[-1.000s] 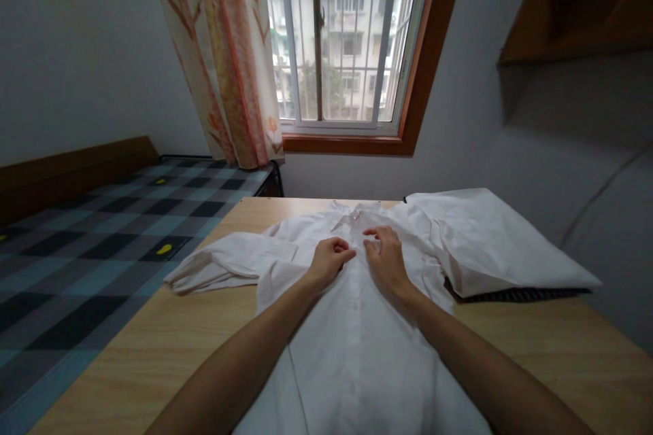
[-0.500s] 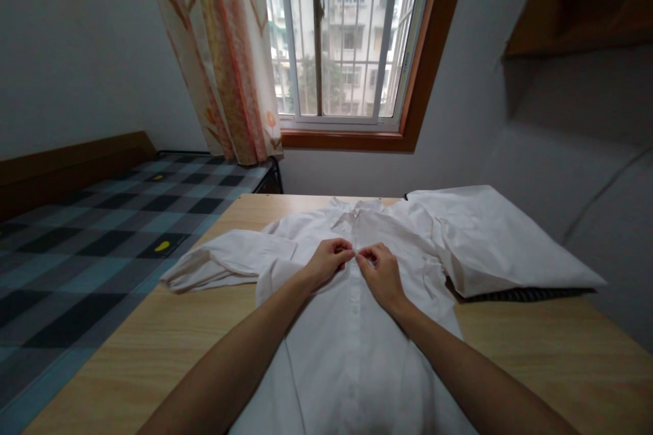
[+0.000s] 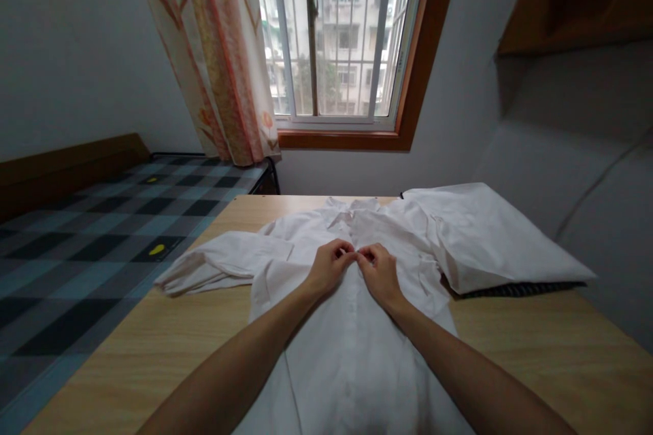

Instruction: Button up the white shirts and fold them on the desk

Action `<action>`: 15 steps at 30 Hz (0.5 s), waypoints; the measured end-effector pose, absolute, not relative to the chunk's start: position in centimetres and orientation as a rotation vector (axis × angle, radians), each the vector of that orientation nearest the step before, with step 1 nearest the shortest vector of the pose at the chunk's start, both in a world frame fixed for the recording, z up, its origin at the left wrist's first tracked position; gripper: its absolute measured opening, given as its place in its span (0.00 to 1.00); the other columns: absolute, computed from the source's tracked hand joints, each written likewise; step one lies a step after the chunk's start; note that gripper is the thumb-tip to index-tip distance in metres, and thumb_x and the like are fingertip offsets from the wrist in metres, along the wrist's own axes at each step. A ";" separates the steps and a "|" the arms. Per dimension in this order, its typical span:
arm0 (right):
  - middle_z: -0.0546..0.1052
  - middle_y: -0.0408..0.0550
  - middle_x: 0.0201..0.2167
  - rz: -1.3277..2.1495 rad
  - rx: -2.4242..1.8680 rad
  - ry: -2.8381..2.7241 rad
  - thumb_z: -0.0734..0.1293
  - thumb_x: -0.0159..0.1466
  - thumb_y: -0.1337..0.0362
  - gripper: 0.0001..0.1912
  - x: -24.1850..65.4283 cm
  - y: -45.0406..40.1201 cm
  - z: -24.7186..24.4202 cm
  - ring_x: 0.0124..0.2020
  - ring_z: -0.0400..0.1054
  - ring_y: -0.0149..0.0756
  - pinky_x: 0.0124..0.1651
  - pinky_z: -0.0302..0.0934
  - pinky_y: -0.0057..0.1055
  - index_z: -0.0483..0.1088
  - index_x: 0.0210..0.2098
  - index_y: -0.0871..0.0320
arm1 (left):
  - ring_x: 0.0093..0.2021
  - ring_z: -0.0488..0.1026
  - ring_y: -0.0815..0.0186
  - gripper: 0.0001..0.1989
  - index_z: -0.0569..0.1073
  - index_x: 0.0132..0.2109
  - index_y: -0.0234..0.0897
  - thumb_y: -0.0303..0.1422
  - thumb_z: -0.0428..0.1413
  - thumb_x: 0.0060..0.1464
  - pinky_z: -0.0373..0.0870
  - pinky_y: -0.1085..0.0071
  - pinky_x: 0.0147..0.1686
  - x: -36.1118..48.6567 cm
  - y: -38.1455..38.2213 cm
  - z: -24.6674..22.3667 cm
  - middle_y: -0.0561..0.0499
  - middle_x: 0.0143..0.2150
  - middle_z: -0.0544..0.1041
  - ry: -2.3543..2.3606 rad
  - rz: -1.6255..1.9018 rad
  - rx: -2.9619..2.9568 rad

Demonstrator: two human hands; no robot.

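Note:
A white long-sleeved shirt [image 3: 352, 340] lies front side up on a light wooden table, its collar toward the window and a line of buttons down its middle. My left hand [image 3: 332, 265] pinches the front edge of the shirt at chest height. Close beside it, my right hand [image 3: 378, 273] has its thumb and fingers pressed together on the same strip of cloth. The fingertips of both hands nearly meet. Whatever button is between them is too small to make out. One sleeve stretches out to the left.
The wooden table [image 3: 530, 340] carries a white cloth-covered item [image 3: 500, 238] with a dark ribbed edge at the right. A bed with a checked cover [image 3: 102, 251] stands at left. Behind are a curtain [image 3: 219, 54] and a barred window; a wooden shelf [image 3: 576, 20] hangs upper right.
My left hand has shifted slightly right, its fingers now closer to my right hand's on the shirt front. The whole view has moved a little.

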State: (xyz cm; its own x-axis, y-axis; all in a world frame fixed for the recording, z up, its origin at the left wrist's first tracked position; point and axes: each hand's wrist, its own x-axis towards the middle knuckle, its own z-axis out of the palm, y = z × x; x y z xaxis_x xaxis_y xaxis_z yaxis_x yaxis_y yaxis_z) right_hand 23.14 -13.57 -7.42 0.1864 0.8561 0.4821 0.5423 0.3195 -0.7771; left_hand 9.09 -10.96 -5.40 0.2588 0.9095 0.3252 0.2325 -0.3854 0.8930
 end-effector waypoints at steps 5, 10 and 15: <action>0.74 0.47 0.29 0.524 -1.214 -1.456 0.63 0.58 0.60 0.09 23.4 -13.6 -7.3 0.32 0.67 0.37 0.36 0.59 0.32 0.72 0.29 0.58 | 0.28 0.67 0.70 0.06 0.75 0.33 0.34 0.32 0.56 0.50 0.62 0.74 0.30 9.0 -11.4 -5.6 0.53 0.27 0.74 1.032 1.176 1.876; 0.73 0.46 0.27 0.521 -1.263 -1.407 0.64 0.59 0.58 0.11 23.2 -13.5 -7.5 0.30 0.65 0.37 0.36 0.58 0.32 0.71 0.27 0.58 | 0.24 0.63 0.72 0.04 0.69 0.31 0.35 0.29 0.57 0.47 0.59 0.76 0.26 9.3 -11.5 -5.5 0.58 0.23 0.67 1.071 1.211 1.839; 0.70 0.45 0.27 0.393 -1.310 -1.170 0.60 0.61 0.56 0.12 24.2 -12.6 -7.6 0.31 0.64 0.37 0.37 0.57 0.33 0.67 0.29 0.57 | 0.25 0.62 0.72 0.04 0.67 0.29 0.36 0.28 0.56 0.47 0.58 0.75 0.27 8.3 -9.8 -5.0 0.58 0.23 0.66 1.243 1.365 1.823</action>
